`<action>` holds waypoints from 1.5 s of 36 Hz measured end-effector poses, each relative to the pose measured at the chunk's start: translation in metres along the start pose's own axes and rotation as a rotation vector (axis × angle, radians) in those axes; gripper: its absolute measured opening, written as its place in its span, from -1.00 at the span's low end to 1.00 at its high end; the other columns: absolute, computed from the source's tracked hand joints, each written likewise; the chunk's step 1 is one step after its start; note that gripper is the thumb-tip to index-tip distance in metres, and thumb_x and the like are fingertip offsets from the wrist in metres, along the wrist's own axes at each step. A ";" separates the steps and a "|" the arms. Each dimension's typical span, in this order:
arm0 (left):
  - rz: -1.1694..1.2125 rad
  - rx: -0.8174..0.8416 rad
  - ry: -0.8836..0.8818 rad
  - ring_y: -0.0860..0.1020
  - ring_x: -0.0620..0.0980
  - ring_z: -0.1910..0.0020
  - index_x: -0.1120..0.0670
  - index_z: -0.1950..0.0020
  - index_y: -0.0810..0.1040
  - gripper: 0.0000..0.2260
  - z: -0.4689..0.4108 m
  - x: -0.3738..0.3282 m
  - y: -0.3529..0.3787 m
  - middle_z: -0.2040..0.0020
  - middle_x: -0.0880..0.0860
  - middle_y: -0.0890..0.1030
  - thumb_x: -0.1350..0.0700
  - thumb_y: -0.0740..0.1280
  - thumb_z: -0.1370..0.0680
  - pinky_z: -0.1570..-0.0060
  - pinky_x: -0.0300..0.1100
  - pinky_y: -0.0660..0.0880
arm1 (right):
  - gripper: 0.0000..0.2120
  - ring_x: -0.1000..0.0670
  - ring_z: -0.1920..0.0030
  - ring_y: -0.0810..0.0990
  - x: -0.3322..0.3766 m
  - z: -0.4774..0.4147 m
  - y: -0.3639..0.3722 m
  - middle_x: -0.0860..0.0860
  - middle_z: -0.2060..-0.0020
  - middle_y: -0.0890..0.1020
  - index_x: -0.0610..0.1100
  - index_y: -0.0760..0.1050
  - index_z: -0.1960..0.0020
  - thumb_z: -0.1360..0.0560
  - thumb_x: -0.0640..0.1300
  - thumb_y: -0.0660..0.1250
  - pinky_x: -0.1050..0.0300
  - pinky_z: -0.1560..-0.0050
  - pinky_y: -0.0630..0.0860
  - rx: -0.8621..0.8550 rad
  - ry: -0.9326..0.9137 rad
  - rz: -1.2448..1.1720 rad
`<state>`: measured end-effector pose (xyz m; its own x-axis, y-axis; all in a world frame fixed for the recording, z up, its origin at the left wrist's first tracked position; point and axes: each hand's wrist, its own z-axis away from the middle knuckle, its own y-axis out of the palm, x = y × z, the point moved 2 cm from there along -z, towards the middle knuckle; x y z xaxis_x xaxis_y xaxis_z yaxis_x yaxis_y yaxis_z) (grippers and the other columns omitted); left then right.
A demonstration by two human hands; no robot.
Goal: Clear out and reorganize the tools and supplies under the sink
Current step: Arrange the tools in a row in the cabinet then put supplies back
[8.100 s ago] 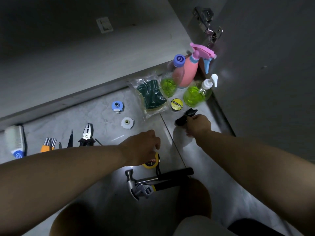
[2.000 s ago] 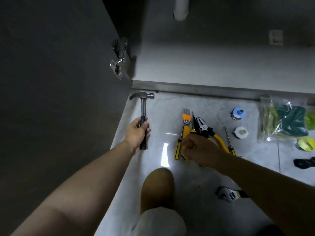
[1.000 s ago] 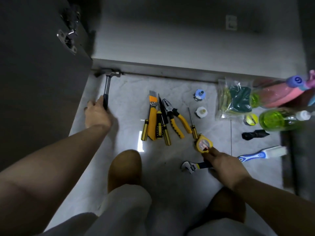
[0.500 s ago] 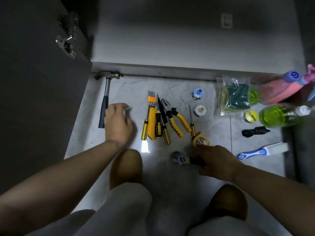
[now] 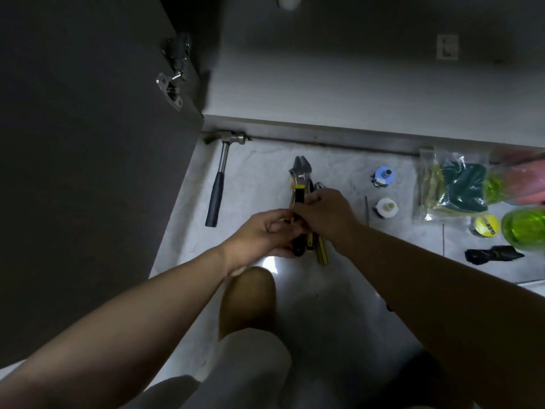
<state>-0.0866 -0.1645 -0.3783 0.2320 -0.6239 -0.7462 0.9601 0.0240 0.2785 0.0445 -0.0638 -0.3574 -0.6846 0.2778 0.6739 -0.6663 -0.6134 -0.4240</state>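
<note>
Both hands meet over a row of yellow-and-black hand tools point(image 5: 322, 252) on the marble floor. My right hand point(image 5: 323, 215) grips the handle of an adjustable wrench point(image 5: 298, 180), whose steel jaw points toward the cabinet. My left hand point(image 5: 265, 233) is closed on the wrench handle and tool handles from the left. The hands hide most of the tools. A hammer point(image 5: 217, 184) lies alone to the left, its head against the cabinet base.
An open dark cabinet door point(image 5: 88, 143) stands at the left. To the right lie a blue fitting point(image 5: 382, 176), a white fitting point(image 5: 385, 208), a thin screwdriver point(image 5: 367, 210), bagged sponges point(image 5: 454, 187), a tape roll point(image 5: 486, 226), green and pink bottles and a black piece point(image 5: 492, 254). My knee point(image 5: 247, 302) is below.
My right hand has carried the wrench from the floor up to the row of yellow tools. My left hand left the hammer and joined it there.
</note>
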 end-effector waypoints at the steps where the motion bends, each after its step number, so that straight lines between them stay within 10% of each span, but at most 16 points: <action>1: 0.011 -0.011 -0.001 0.62 0.17 -0.27 0.11 -0.44 0.52 -0.64 0.001 0.000 -0.006 -0.23 0.22 0.67 0.22 0.36 -0.63 -0.24 0.13 0.58 | -0.77 -0.11 0.22 0.69 0.004 -0.003 0.004 -0.12 0.33 0.69 -0.18 0.61 0.32 -0.45 -0.08 0.43 -0.13 0.01 0.65 0.005 -0.013 0.031; 8: 0.096 -0.244 0.008 0.66 0.22 -0.18 0.22 -0.31 0.60 -0.74 0.000 0.006 -0.043 -0.14 0.26 0.69 0.32 0.31 -0.64 -0.23 0.06 0.60 | -0.88 -0.14 0.08 0.72 0.013 -0.010 0.029 -0.15 0.17 0.72 -0.10 0.62 0.14 -0.49 -0.27 0.35 -0.18 -0.09 0.63 0.131 -0.023 -0.094; 17: -0.061 -0.550 -0.052 0.67 -0.12 0.30 0.28 -0.28 0.59 -0.73 -0.013 0.006 -0.086 0.29 0.00 0.67 0.40 0.19 -0.66 0.26 -0.21 0.66 | -0.85 -0.14 0.11 0.67 -0.010 0.010 0.025 -0.16 0.11 0.67 -0.12 0.58 -0.06 -0.60 -0.24 0.25 -0.08 0.12 0.64 0.115 -0.058 -0.066; 23: -0.403 -0.633 -0.068 0.66 0.08 -0.06 0.03 -0.30 0.62 -0.65 -0.020 0.008 -0.096 -0.03 0.08 0.71 0.34 0.22 -0.65 -0.25 0.02 0.58 | -0.80 0.03 0.24 0.62 -0.030 0.012 0.024 -0.12 0.19 0.66 0.00 0.57 0.05 -0.59 -0.26 0.26 0.19 0.29 0.57 0.037 -0.099 -0.037; 28: -0.801 -0.664 -0.032 0.57 0.07 -0.11 -0.08 -0.47 0.47 -0.50 -0.015 0.002 -0.090 -0.09 0.01 0.62 0.31 0.19 -0.59 -0.07 -0.27 0.41 | -0.83 0.00 0.21 0.61 -0.051 0.012 0.026 0.00 0.19 0.66 -0.01 0.59 0.02 -0.57 -0.24 0.28 0.15 0.31 0.49 0.008 -0.102 -0.001; 43: -1.365 -0.675 -0.091 0.49 0.19 -0.13 0.05 -0.67 0.07 -0.30 -0.020 -0.007 -0.064 -0.25 0.21 0.41 0.39 0.22 -0.59 -0.04 0.06 0.58 | -0.87 0.17 0.24 0.52 -0.089 0.029 -0.013 0.14 0.18 0.54 0.11 0.48 0.10 -0.50 -0.14 0.31 0.14 0.30 0.44 -0.225 -0.164 0.197; 47: -1.416 -0.692 -0.129 0.47 0.20 -0.20 0.07 -0.66 0.07 -0.32 -0.025 -0.007 -0.063 -0.29 0.22 0.40 0.40 0.20 -0.58 -0.04 0.06 0.56 | -0.82 0.09 0.22 0.48 -0.099 0.036 -0.028 0.07 0.10 0.43 0.07 0.43 0.05 -0.42 0.10 0.15 0.12 0.29 0.43 -0.219 -0.154 0.306; 54: -1.420 -0.709 -0.162 0.40 0.20 -0.25 0.06 -0.66 0.07 -0.26 -0.028 0.001 -0.060 -0.31 0.20 0.35 0.37 0.28 -0.54 0.08 0.02 0.46 | -0.61 -0.16 -0.11 0.45 -0.107 0.037 -0.035 -0.13 -0.17 0.42 -0.11 0.42 -0.25 -0.47 -0.07 0.40 -0.12 0.04 0.55 -0.246 -0.145 0.523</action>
<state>-0.1394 -0.1450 -0.4127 -0.8475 -0.5272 -0.0614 0.2588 -0.3095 -0.9150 0.1524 -0.0996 -0.3926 -0.9046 -0.1289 0.4063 -0.3126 -0.4472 -0.8380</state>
